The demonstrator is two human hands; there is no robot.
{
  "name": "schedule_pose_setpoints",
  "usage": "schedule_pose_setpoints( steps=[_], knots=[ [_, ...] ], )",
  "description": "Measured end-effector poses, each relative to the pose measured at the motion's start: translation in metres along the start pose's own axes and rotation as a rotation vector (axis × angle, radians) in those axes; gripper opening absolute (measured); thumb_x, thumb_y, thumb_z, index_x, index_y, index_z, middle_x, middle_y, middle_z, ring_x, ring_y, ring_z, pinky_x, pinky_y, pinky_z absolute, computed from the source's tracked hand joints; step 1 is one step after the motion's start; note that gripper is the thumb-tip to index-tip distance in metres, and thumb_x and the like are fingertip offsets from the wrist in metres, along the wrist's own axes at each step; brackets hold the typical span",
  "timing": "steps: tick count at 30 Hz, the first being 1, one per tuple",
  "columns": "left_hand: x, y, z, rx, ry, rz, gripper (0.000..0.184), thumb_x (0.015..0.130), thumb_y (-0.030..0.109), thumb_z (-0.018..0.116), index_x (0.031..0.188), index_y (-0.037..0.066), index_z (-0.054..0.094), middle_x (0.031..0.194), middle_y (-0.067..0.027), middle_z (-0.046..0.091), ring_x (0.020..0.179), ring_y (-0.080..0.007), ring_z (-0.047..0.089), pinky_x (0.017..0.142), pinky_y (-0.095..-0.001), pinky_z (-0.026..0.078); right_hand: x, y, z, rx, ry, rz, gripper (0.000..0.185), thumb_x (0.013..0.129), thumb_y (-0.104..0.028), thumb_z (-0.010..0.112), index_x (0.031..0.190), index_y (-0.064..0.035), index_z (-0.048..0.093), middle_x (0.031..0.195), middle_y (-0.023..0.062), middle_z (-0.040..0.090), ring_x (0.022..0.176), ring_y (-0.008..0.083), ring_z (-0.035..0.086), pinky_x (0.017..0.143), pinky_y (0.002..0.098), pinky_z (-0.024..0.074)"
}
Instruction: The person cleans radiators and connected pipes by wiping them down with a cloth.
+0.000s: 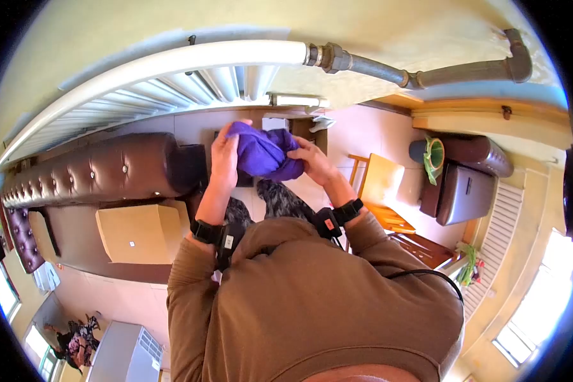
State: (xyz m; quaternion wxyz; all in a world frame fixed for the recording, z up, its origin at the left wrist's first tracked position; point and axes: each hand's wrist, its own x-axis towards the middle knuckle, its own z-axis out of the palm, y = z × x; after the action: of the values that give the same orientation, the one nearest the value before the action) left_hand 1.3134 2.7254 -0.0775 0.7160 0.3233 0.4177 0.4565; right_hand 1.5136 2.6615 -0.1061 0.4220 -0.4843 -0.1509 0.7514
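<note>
A bunched purple cloth (267,153) is held up in front of me, between my two hands. My left hand (224,156) grips its left edge, the fingers behind the fabric and partly hidden. On the other side, my right hand (314,160) pinches the cloth's right edge with thumb and fingers. The fabric is folded over on itself, so its full shape does not show. Black bands with small devices sit on both wrists.
A white radiator (165,83) with a metal pipe (388,71) runs along the wall ahead. To the left stand a brown tufted sofa (102,167) and a cardboard box (137,234). A wooden chair (381,181) and a brown armchair (468,191) are at right.
</note>
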Motion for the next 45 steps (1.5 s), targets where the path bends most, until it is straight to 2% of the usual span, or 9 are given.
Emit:
schedule_pose_setpoints(
  steps=[6, 14, 20, 24, 29, 32, 37, 40, 45],
  knots=[
    [0.02, -0.033, -0.044, -0.296, 0.292, -0.341, 0.032, 0.09, 0.032, 0.048, 0.106, 0.006, 0.055, 0.098, -0.0056, 0.061, 0.087, -0.0183, 0.059, 0.079, -0.0337, 0.047, 0.024, 0.011, -0.006, 0.347, 0.002, -0.029, 0.041, 0.079, -0.011, 0.046, 0.119, 0.0004, 0.046, 0.108, 0.0123, 0.058, 0.095, 0.0246, 0.058, 0.087, 0.0372, 0.0463],
    [-0.011, -0.053, -0.055, 0.169, -0.155, -0.542, 0.044, 0.083, 0.028, 0.059, 0.118, 0.003, 0.051, 0.106, -0.0038, 0.059, 0.092, -0.0131, 0.057, 0.083, -0.0279, 0.044, 0.041, 0.002, 0.027, 0.501, -0.06, 0.011, 0.029, 0.081, -0.016, 0.049, 0.104, 0.0015, 0.054, 0.097, 0.0085, 0.062, 0.089, 0.0214, 0.059, 0.083, 0.0356, 0.0465],
    [-0.008, -0.07, -0.063, -0.086, 0.225, -0.362, 0.029, 0.079, 0.014, 0.062, 0.105, 0.001, 0.059, 0.09, -0.0039, 0.062, 0.079, -0.0106, 0.058, 0.072, -0.0241, 0.046, 0.066, 0.058, -0.033, -0.377, 0.384, 0.04, 0.06, 0.082, -0.037, 0.058, 0.13, -0.0076, 0.035, 0.125, 0.0104, 0.045, 0.11, 0.023, 0.048, 0.082, 0.0405, 0.0441],
    [-0.002, -0.081, -0.064, -0.181, 0.531, -0.344, 0.034, 0.08, 0.015, 0.061, 0.11, 0.0, 0.054, 0.097, -0.006, 0.059, 0.084, -0.0154, 0.058, 0.075, -0.0295, 0.047, 0.055, 0.098, -0.063, -0.056, 0.037, 0.31, 0.08, 0.082, -0.051, 0.054, 0.14, -0.0087, 0.018, 0.136, 0.0195, 0.032, 0.122, 0.0338, 0.038, 0.09, 0.0527, 0.0391],
    [-0.007, -0.087, -0.055, -0.268, 0.503, -0.343, 0.041, 0.084, 0.026, 0.058, 0.115, 0.001, 0.05, 0.107, -0.0078, 0.057, 0.09, -0.0187, 0.058, 0.078, -0.0326, 0.048, 0.056, 0.103, -0.009, 0.143, 0.143, 0.601, 0.089, 0.078, -0.066, 0.044, 0.141, -0.0124, 0.011, 0.139, 0.0187, 0.027, 0.124, 0.0351, 0.034, 0.091, 0.0619, 0.0329],
    [-0.019, -0.098, -0.055, -0.306, 0.304, -0.563, 0.048, 0.085, 0.034, 0.056, 0.118, 0.0, 0.049, 0.11, -0.0085, 0.056, 0.095, -0.0196, 0.057, 0.081, -0.0331, 0.047, 0.075, 0.108, -0.002, 0.57, -0.204, 0.466, 0.078, 0.077, -0.058, 0.057, 0.134, -0.013, 0.031, 0.136, 0.0132, 0.034, 0.119, 0.0302, 0.04, 0.09, 0.057, 0.0367],
    [-0.037, -0.107, -0.044, -0.189, 0.361, -0.793, 0.053, 0.087, 0.041, 0.052, 0.123, 0.003, 0.045, 0.114, -0.0074, 0.056, 0.1, -0.0177, 0.057, 0.082, -0.0324, 0.046, 0.09, 0.099, 0.02, 0.522, -0.097, 0.414, 0.044, 0.08, -0.038, 0.063, 0.106, -0.0045, 0.056, 0.097, 0.0099, 0.063, 0.087, 0.0232, 0.061, 0.088, 0.0364, 0.0457],
    [-0.036, -0.11, -0.054, -0.058, 0.27, -0.652, 0.051, 0.086, 0.036, 0.055, 0.123, 0.002, 0.046, 0.115, -0.0101, 0.055, 0.104, -0.0189, 0.055, 0.086, -0.0324, 0.044, 0.111, 0.119, -0.002, 0.487, 0.132, 0.384, 0.036, 0.081, -0.022, 0.062, 0.109, -0.0004, 0.055, 0.103, 0.0134, 0.061, 0.09, 0.0246, 0.06, 0.083, 0.036, 0.0482],
    [-0.007, -0.038, -0.116, 1.31, 0.227, 0.284, 0.042, 0.074, 0.014, 0.063, 0.113, 0.002, 0.052, 0.114, -0.0178, 0.054, 0.107, -0.034, 0.049, 0.094, -0.04, 0.037, 0.129, 0.134, -0.066, -0.249, 0.447, 0.103, 0.06, 0.068, -0.036, 0.073, 0.111, 0.0013, 0.054, 0.102, 0.0146, 0.061, 0.092, 0.0287, 0.059, 0.085, 0.036, 0.0466]
  ],
)
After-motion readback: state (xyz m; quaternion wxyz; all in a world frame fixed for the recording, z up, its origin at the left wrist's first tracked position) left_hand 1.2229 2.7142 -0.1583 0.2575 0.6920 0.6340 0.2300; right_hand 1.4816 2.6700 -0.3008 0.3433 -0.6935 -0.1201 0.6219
